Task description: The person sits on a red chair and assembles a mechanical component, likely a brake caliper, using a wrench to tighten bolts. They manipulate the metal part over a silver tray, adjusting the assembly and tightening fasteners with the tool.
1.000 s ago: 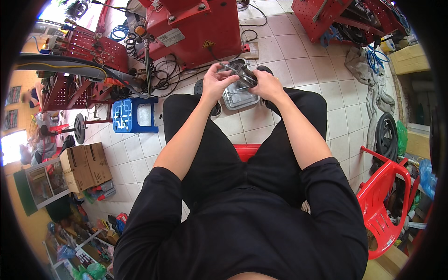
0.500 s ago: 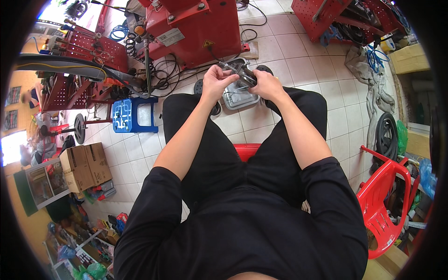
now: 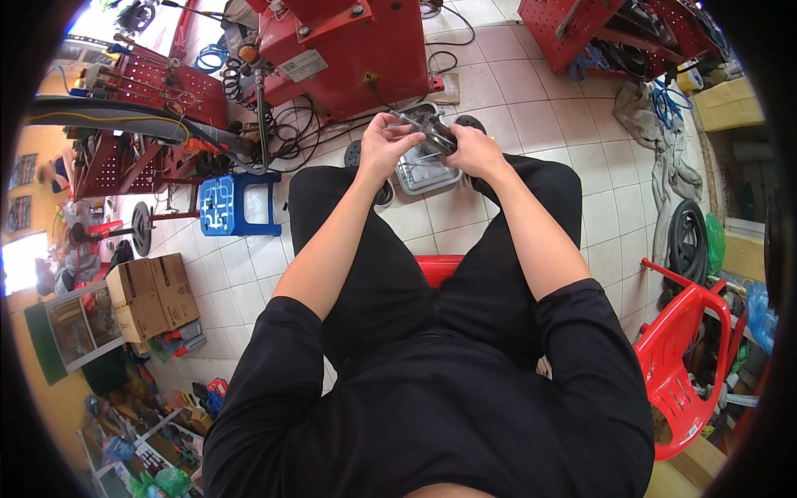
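Out in front of me, between my knees, both hands meet over a shallow grey metal tray (image 3: 429,184) on the tiled floor. My right hand (image 3: 475,152) is closed round a dark, shiny cylindrical metal part (image 3: 440,135), which is tilted above the tray. My left hand (image 3: 384,149) is at the part's left side, thumb and fingers bent in a loose pinch. Whatever is between those fingertips is too small to make out. Thin light pieces lie in the tray, partly hidden by the hands and the part.
A red machine (image 3: 357,62) with cables at its base stands beyond the tray. To the left are a blue plastic stool (image 3: 237,205), a red tool rack (image 3: 187,91) and cardboard boxes (image 3: 154,299). A red plastic chair (image 3: 685,365) stands at the right, a red perforated cart (image 3: 573,37) far right.
The fingers of my left hand have shifted slightly beside the part. My right hand and the dark metal part stay almost in the same place.
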Tool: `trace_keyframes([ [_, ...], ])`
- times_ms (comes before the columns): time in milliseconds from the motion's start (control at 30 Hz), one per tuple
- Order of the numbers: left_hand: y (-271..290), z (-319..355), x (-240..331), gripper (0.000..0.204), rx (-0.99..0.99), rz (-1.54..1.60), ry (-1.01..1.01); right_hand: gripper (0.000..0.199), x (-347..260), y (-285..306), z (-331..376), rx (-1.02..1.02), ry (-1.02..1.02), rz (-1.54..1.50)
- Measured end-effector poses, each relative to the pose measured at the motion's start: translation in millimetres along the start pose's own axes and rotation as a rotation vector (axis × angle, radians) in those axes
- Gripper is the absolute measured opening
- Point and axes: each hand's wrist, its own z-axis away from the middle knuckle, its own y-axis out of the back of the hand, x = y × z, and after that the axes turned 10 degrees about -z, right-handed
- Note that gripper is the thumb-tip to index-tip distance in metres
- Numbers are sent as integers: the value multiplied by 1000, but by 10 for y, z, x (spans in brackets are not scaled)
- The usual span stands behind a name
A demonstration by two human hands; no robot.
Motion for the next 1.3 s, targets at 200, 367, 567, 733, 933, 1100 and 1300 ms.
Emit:
trace_keyframes([
  [200, -48, 28, -13, 42, 24, 64, -35, 45, 34, -15, -14, -3, -6, -9],
  [367, -11, 4, -48, 48, 5, 55, -11, 46, 22, -17, -15, -6, 4, -13],
  [567, -59, 49, 79, 45, 33, 41, 18, 46, 42, -12, -13, -19, -13, -8],
  [733, 40, -43, -177, 46, 3, 68, -28, 47, 20, -27, -30, -25, 3, -15],
  [933, -69, 65, 103, 46, -14, 68, 2, 49, 63, -12, -18, -33, -21, -19],
  [1100, -9, 6, -85, 54, 19, 45, -17, 49, 20, -12, -18, -32, -9, -13],
  [1300, -42, 40, 24, 61, 11, -13, 11, 50, 37, -9, -17, -37, -20, -17],
])
